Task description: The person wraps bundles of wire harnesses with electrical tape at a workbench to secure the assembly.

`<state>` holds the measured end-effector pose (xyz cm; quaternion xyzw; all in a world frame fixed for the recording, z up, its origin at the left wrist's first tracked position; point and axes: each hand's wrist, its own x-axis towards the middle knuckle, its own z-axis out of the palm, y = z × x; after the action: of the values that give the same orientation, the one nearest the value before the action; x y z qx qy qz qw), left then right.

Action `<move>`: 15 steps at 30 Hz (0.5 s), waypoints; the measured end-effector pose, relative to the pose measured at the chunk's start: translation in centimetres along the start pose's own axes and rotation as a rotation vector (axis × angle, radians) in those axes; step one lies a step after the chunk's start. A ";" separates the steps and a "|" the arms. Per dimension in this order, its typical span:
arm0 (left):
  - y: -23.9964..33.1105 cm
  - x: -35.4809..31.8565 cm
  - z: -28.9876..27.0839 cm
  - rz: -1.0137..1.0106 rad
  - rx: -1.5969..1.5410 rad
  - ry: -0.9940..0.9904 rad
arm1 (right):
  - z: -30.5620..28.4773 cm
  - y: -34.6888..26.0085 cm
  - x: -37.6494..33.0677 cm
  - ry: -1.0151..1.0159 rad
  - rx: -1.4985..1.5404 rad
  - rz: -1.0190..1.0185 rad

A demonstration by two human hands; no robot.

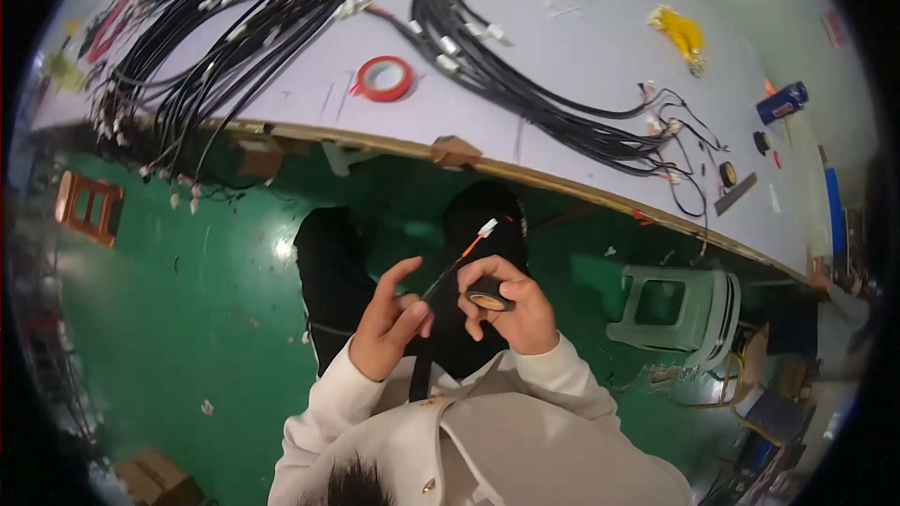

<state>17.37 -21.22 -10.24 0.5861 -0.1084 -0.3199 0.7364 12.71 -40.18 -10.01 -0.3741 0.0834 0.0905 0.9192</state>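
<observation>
Above my lap, my left hand (387,323) pinches a thin black cable between thumb and fingers, its index finger raised. Orange wires (471,246) come out of the cable's far end and run into a small white connector (487,228). A roll of black tape (489,297) is in my right hand (521,307), just right of the cable, with the fingers curled round it. Whether a strip of tape joins the roll to the cable is too small to make out.
Ahead, a table (309,84) carries a large heap of black cables (187,19), a second cable bundle (525,98), red tape (384,80) and yellow cables (680,36). Green stools (694,314) stand at right, an orange stool (89,209) at left.
</observation>
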 end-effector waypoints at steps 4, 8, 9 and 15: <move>0.3 -0.5 0.1 -0.002 -0.022 -0.028 | 0.6 0.6 0.1 0.035 -0.075 0.017; -0.1 -1.0 0.2 0.010 -0.032 -0.068 | 0.7 1.3 -0.3 0.034 -0.152 0.054; 0.1 -1.1 0.3 0.008 -0.034 -0.061 | 0.6 1.6 -0.4 0.051 -0.176 0.048; 0.2 -1.5 0.7 -0.010 0.018 -0.139 | 0.2 3.0 -0.8 0.137 -0.242 -0.005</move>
<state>15.87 -20.88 -9.50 0.5695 -0.1593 -0.3627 0.7203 11.31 -38.03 -11.73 -0.4880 0.1334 0.0720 0.8596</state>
